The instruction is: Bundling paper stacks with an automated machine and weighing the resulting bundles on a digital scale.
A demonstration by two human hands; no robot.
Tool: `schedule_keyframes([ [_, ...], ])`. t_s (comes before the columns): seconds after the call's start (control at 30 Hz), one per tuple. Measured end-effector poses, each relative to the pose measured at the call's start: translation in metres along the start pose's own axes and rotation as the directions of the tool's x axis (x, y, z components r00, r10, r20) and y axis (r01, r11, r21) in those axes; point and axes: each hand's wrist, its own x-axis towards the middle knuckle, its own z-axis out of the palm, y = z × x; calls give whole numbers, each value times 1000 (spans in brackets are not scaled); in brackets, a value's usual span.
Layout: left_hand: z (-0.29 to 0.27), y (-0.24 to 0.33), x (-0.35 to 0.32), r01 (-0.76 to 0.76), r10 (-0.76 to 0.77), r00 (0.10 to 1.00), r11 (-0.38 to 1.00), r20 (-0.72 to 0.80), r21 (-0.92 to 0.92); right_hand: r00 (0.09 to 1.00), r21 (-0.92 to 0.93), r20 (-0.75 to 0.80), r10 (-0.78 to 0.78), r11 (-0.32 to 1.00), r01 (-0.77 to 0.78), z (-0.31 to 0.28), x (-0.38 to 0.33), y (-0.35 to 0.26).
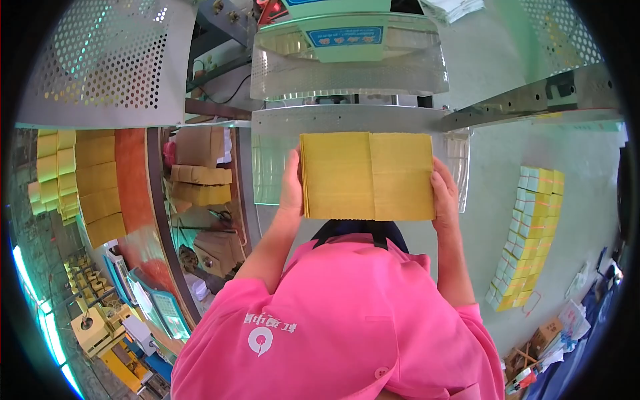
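Note:
A stack of yellow paper sheets (337, 176) is held level in front of me, with a vertical seam or edge running down its top near the middle. My left hand (291, 181) is pressed against its left side. My right hand (445, 191) grips the right side, its thumb at the edge. The fingers beneath the stack are hidden. Just beyond it lies a metal ledge (347, 119) of a machine. Above that ledge is a clear, curved cover (347, 73) bearing a blue label.
To the left, a red-topped table (133, 173) carries yellow paper stacks (99, 180); a shelf beside it holds brown and yellow bundles (201, 185). Banded yellow-and-white bundles (527, 237) stand in rows on the right-hand floor. Perforated metal panels (110, 73) and a metal bar (533, 99) flank the machine.

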Motion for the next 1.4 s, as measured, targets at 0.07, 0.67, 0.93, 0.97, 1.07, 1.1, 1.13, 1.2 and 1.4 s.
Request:
schedule_keyframes([
  [0.07, 0, -1, -8, -42, 38, 998, 997, 57, 61, 1000, -4, -1, -4, 1000, 4, 0, 0, -1],
  [0.67, 2, -12, -10, -3, 3, 1000, 1000, -23, -12, 1000, -23, -26, -4, 1000, 3, 0, 0, 4],
  [0.93, 3, 8, -17, -42, 37, 998, 992, 46, 116, 999, -19, 2, 50, 999, -50, 3, 3, 2],
  [0.97, 7, 12, -21, -50, 40, 996, 990, 79, 135, 999, -12, -3, 47, 999, -47, 2, 4, 3],
  [1.07, 6, 25, -38, -61, 24, 994, 932, 108, 358, 999, -33, 5, 53, 998, -53, -4, 3, 8],
  [1.1, 3, 30, -44, -56, 24, 995, 935, 94, 351, 999, -43, 13, 49, 998, -49, -5, 3, 9],
  [1.13, -1, 34, -49, -34, -3, 996, 915, 92, 402, 998, -51, 19, 60, 997, -59, -4, 3, 9],
  [1.2, -12, 38, -57, -5, -33, 996, 895, 77, 446, 999, -75, 7, 47, 996, -46, -1, 3, 5],
  [1.4, -28, 47, -74, -145, -119, 938, 717, 324, 682, 999, -78, 14, 46, 996, -45, 4, 2, 0],
])
